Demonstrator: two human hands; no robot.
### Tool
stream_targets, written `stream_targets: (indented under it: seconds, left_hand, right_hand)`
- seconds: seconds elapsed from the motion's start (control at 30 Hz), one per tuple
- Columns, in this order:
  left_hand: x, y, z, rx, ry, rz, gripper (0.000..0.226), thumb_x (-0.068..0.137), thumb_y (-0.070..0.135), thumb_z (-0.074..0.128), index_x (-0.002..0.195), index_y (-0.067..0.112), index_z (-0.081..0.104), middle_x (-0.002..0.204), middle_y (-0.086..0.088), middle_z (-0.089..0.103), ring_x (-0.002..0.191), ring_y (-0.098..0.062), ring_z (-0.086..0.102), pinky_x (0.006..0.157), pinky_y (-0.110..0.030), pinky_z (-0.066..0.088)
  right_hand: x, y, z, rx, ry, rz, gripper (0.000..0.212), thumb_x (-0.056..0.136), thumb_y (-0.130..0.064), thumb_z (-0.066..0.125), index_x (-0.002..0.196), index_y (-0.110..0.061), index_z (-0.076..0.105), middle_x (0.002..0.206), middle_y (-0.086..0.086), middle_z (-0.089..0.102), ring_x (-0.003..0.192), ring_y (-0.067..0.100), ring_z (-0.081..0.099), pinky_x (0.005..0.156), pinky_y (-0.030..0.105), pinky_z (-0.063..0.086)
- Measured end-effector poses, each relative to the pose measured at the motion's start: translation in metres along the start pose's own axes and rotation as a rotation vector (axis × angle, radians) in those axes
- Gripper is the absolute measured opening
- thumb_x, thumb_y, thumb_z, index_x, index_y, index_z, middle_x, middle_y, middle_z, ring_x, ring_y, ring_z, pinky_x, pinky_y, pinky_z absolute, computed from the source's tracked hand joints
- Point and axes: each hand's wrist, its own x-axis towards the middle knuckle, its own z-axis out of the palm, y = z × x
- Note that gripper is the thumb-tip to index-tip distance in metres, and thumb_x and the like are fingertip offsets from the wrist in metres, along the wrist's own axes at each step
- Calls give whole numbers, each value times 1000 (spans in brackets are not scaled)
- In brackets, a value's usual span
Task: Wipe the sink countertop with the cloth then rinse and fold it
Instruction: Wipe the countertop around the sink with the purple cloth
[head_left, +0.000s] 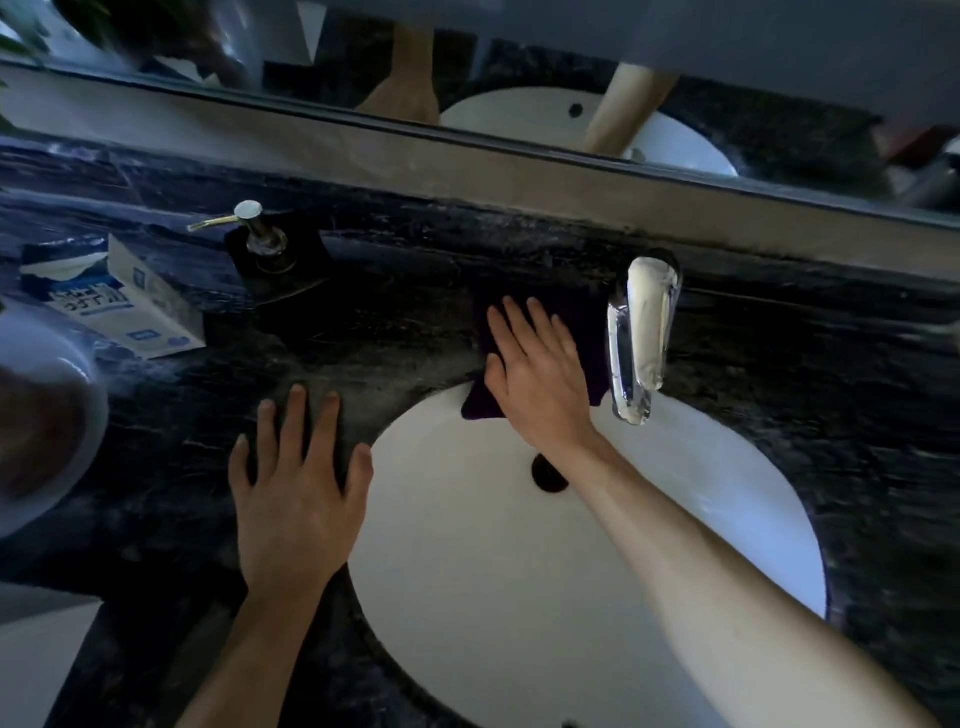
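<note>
Both forearms reach up from the bottom edge, the right one crossing above the white sink basin (519, 597). Fingers of the right hand (535, 364) lie straight and slightly spread, pressing flat on the dark purple cloth (592, 332); nothing is gripped. That cloth lies on the black marbled countertop (395, 322) behind the basin, just left of the chrome faucet (641, 332), with one corner hanging over the basin rim. Fingers of the left hand (298, 483) are also straight and spread, palm down on bare countertop at the basin's left rim, holding nothing. Farther left stand a soap dispenser (260, 234) and a blue-and-white tissue box (114, 296)
</note>
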Motion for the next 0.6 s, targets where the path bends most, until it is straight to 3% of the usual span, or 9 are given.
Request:
stream_targets:
  seconds: [0.13,0.33,0.4,0.5,0.6]
  left_hand:
    - [0,-1,0,-24,4,1,65,98,53,30,155,21,35,165,-11,29,154,-34,19,120,-58,18]
    - [0,0,0,-26,-20,-14,67,97,55,28,155,21,34,166,-11,27,154,-34,18,121,-58,17]
    - [0,0,0,-21,-18,-18,68,97,56,27,155,22,34,166,-11,27,154,-35,18,121,-59,16]
    - [7,12,-5,-141,-14,-70,69,96,56,26,154,19,37,164,-14,30,154,-35,19,122,-59,16]
    - [33,46,-4,-184,-12,88,66,97,52,29,153,17,39,163,-15,33,152,-36,24,121,-55,20]
  right_hand:
    - [-26,28,1,31,99,-47,47,98,-18,49,141,-4,57,149,15,56,140,34,49,114,48,42]
    - [-63,58,-9,71,137,28,45,99,-22,50,143,-13,57,148,6,58,133,24,56,109,39,45]
    - [-70,79,-14,95,109,131,48,96,-16,52,144,-13,55,139,13,62,128,30,54,104,43,46]
    - [-64,109,-18,-28,-11,181,51,98,-17,39,146,-5,50,143,20,58,139,41,47,114,55,38]
    - [-30,107,-27,99,-68,316,53,96,-17,49,147,-2,48,149,22,53,143,45,41,116,59,33]
